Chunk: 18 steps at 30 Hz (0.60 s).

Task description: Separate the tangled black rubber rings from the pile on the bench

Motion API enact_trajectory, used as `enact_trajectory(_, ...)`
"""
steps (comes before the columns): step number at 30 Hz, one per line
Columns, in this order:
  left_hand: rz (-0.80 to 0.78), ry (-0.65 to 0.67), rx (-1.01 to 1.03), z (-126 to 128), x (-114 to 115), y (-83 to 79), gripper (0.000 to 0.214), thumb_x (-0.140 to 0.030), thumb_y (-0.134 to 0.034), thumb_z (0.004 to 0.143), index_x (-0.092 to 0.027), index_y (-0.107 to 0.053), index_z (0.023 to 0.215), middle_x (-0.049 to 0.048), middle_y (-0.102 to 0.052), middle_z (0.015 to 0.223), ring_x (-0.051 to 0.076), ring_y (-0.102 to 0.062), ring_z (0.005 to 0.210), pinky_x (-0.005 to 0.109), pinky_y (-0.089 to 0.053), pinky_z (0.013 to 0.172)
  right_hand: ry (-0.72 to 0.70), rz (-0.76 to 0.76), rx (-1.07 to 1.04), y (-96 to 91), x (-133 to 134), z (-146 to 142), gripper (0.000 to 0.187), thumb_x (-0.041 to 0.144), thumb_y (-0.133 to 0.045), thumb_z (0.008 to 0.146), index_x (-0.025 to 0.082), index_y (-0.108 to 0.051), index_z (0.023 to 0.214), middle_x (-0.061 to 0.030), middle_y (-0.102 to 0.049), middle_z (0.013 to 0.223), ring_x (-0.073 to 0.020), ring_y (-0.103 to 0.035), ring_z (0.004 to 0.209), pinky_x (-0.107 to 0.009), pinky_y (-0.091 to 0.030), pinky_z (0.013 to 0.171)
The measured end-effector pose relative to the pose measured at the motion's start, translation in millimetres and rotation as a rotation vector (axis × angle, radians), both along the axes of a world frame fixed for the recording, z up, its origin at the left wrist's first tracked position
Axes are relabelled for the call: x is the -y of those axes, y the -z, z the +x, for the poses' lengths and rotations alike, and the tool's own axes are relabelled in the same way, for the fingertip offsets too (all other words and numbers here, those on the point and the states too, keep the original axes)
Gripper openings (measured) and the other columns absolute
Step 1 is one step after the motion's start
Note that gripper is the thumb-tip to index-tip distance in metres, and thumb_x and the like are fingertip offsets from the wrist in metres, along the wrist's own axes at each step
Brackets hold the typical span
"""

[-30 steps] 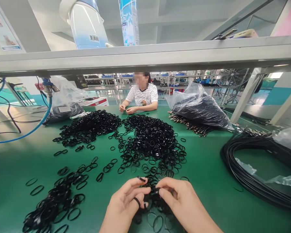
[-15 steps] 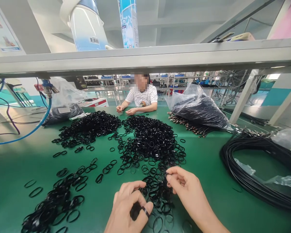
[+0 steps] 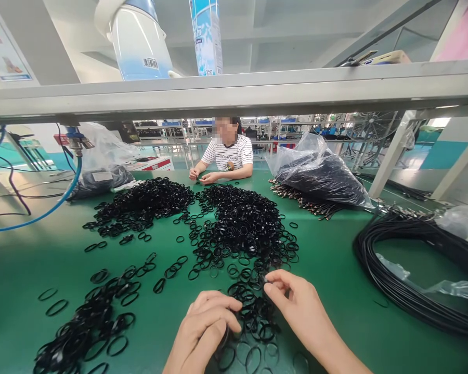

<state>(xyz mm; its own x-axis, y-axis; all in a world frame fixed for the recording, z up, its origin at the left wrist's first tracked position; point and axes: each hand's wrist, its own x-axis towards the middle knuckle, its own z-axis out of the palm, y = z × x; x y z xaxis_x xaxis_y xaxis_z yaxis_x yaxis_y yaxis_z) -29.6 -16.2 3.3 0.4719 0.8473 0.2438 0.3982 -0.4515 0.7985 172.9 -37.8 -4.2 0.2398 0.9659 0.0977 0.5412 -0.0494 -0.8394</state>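
Black rubber-like rings (image 3: 249,218) lie in a large heap in front of my hands, with a loose trail of them running down between the hands. My left hand (image 3: 206,330) is curled palm-down at the left of this trail, thumb tucked against the fingers; dark rings show under the thumb, partly hidden by the hand. On the trail's right side, my right hand (image 3: 302,309) pinches thumb and forefinger together on a black ring (image 3: 265,279), mostly covered by the fingertips. Several thin rings (image 3: 253,358) lie spread out nearest to me.
Another ring heap (image 3: 148,200) lies behind left, a smaller pile (image 3: 86,322) front left. To the right are a coiled black cable (image 3: 374,280) and a plastic bag (image 3: 320,171). A blue hose (image 3: 68,192) hangs left. A shelf beam (image 3: 234,96) crosses overhead. A person (image 3: 230,153) sits opposite.
My left hand has closed: its thumb, which stood apart with a black ring around it, is now drawn in under the fingers. My right hand has shifted slightly left, still pinching.
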Motion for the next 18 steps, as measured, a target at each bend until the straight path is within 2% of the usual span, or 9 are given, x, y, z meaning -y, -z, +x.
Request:
enact_trajectory(3, 0.012, -0.08, -0.04, 1.4, 0.1, 2.6, 0.031, -0.037, -0.039, 0.087, -0.033, -0.067, 0.076, -0.0006, -0.067, 0.106, 0.027, -0.048, 0.106, 0.046, -0.039, 0.09, 0.008, 0.019, 0.065, -5.4, 2.7, -1.0, 0.022, 0.032, -0.051, 0.085, 0.022, -0.057, 0.066, 0.004, -0.056, 0.065, -0.0147, -0.05, 0.062, -0.026, -0.036, 0.059)
enact_trajectory(6, 0.052, -0.129, -0.053, -0.1, -1.1, 4.7, 0.018, -0.029, -0.046, 0.085, -0.033, -0.063, 0.088, 0.0002, -0.062, 0.112, 0.025, -0.049, 0.109, 0.044, -0.042, 0.092, 0.015, 0.081, 0.097, -7.5, 4.7, -1.4, 0.021, 0.03, -0.054, 0.083, 0.022, -0.055, 0.064, 0.0037, -0.054, 0.074, -0.0139, -0.05, 0.066, -0.025, -0.035, 0.06)
enact_trajectory(9, 0.169, -0.068, -0.148, -1.8, -1.6, 6.1, 0.021, -0.023, -0.042, 0.087, -0.03, -0.061, 0.081, 0.0013, -0.06, 0.108, 0.024, -0.049, 0.107, 0.042, -0.045, 0.087, -0.021, 0.091, 0.04, -6.3, 5.9, -2.5, 0.017, 0.025, -0.054, 0.084, 0.023, -0.058, 0.068, 0.0051, -0.056, 0.072, -0.0133, -0.051, 0.065, -0.024, -0.035, 0.059)
enact_trajectory(12, 0.301, -0.002, -0.297, 0.1, -0.2, 8.8, 0.021, -0.021, -0.044, 0.087, -0.032, -0.062, 0.084, 0.0021, -0.058, 0.113, 0.027, -0.046, 0.11, 0.047, -0.044, 0.087, -0.057, 0.056, 0.012, -4.9, 6.8, -4.4, 0.016, 0.025, -0.051, 0.086, 0.026, -0.062, 0.074, 0.0066, -0.058, 0.063, -0.0136, -0.052, 0.061, -0.024, -0.036, 0.058)
enact_trajectory(15, 0.399, 0.026, -0.409, 5.0, 1.0, 13.6, 0.024, -0.015, -0.047, 0.083, -0.032, -0.061, 0.092, 0.0038, -0.054, 0.123, 0.03, -0.043, 0.115, 0.052, -0.042, 0.089, -0.065, 0.084, 0.075, -5.2, 7.8, -7.2, 0.017, 0.023, -0.048, 0.088, 0.027, -0.063, 0.08, 0.006, -0.062, 0.071, -0.0139, -0.053, 0.065, -0.025, -0.037, 0.06)
enact_trajectory(18, 0.408, 0.012, -0.439, 9.6, 0.7, 18.2, 0.019, -0.015, -0.046, 0.085, -0.027, -0.059, 0.086, 0.0057, -0.055, 0.119, 0.03, -0.043, 0.115, 0.051, -0.042, 0.088, -0.121, 0.114, 0.136, -6.5, 9.0, -10.4, 0.02, 0.015, -0.049, 0.086, 0.027, -0.064, 0.081, 0.0053, -0.064, 0.08, -0.0142, -0.055, 0.075, -0.025, -0.039, 0.066)
